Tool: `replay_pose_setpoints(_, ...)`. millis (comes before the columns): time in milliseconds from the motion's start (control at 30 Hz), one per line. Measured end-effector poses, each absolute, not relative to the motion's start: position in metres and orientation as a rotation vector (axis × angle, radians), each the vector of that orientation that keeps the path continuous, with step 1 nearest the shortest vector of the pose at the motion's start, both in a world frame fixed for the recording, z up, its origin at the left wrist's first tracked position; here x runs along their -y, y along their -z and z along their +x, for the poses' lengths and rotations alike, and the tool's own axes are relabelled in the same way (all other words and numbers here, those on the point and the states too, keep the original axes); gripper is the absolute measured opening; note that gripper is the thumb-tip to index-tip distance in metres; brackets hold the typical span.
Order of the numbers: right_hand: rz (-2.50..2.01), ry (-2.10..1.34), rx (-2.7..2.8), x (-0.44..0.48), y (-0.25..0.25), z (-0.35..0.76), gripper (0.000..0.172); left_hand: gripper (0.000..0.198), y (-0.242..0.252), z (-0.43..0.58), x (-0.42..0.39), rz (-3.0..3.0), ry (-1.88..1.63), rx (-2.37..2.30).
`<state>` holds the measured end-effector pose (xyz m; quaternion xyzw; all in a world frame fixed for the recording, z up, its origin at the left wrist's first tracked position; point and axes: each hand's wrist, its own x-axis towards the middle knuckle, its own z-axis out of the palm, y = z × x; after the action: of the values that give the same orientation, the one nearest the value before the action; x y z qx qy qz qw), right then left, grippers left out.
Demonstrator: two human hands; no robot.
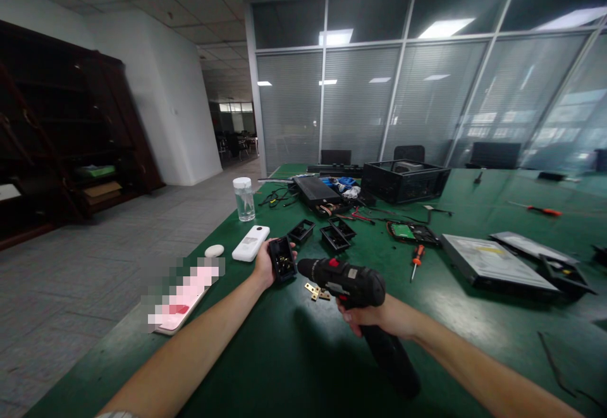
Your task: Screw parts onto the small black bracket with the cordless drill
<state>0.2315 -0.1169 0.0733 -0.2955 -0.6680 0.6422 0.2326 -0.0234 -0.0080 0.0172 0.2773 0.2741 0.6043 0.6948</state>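
Observation:
My left hand (264, 266) is closed around a small black plastic box (282, 258), its open side tilted toward me with brass-coloured pieces inside. My right hand (360, 317) grips the handle of a black cordless drill (346, 280). The drill's chuck points left, close to the box's right side; I cannot tell whether they touch. Several small brass plates (315, 291) lie on the green table (265, 355) below the drill's front. Behind my hands sit similar black boxes (334, 237), and another black box (301, 231) stands nearer the left hand.
On the left are a pink phone (183, 301), a white oval object (214, 251), a white device (251, 243) and a clear bottle (244, 200). An orange screwdriver (418, 260) and a metal disc drive (497, 266) lie right. A black computer case (405, 181) stands behind.

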Motion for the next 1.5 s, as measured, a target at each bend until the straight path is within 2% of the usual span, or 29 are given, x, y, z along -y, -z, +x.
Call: replay_pose_setpoints(1500,-0.818,-1.758,1.83,0.115,-0.068,0.234,0.019,0.041,-0.01,-0.026,0.003,0.595,-1.318,-0.599)
